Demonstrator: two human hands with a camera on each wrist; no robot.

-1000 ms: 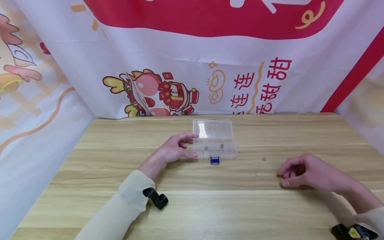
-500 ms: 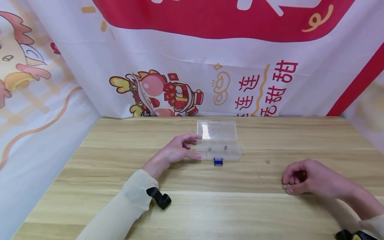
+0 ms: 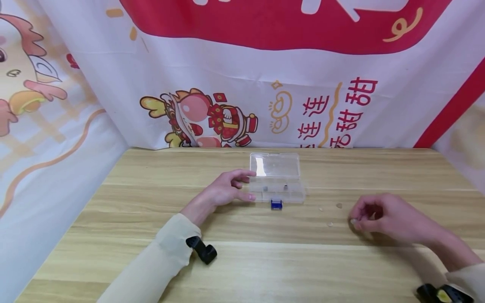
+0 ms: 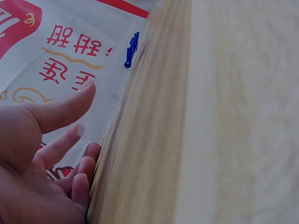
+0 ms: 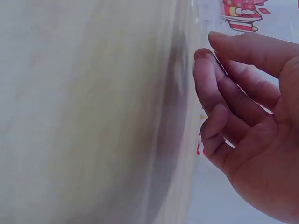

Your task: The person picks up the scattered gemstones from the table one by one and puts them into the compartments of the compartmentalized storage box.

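A clear plastic compartment box (image 3: pixel 277 195) stands on the table with its transparent lid (image 3: pixel 280 165) tilted up behind it. A blue latch (image 3: pixel 276 205) is at its front edge. Two tiny dark pieces lie in its compartments. My left hand (image 3: pixel 226 188) is at the box's left end, thumb and index finger stretched out to touch its edge. Farther right, my right hand (image 3: pixel 390 216) pinches a small pale piece (image 3: pixel 354 221) between thumb and fingertips, just over the table; its kind is too small to tell. The right wrist view hides that piece behind the fingers.
Left of the right hand lie a small brownish piece (image 3: pixel 339 205), a pale ring-like piece (image 3: pixel 330 224) and a tiny pale piece (image 3: pixel 321 209). A printed cloth (image 3: pixel 227 63) hangs along the back edge of the wooden table (image 3: pixel 280 269).
My right hand has picked at a small piece on the table and now holds it slightly farther back. The left hand stays by the box. The head view has shifted slightly.
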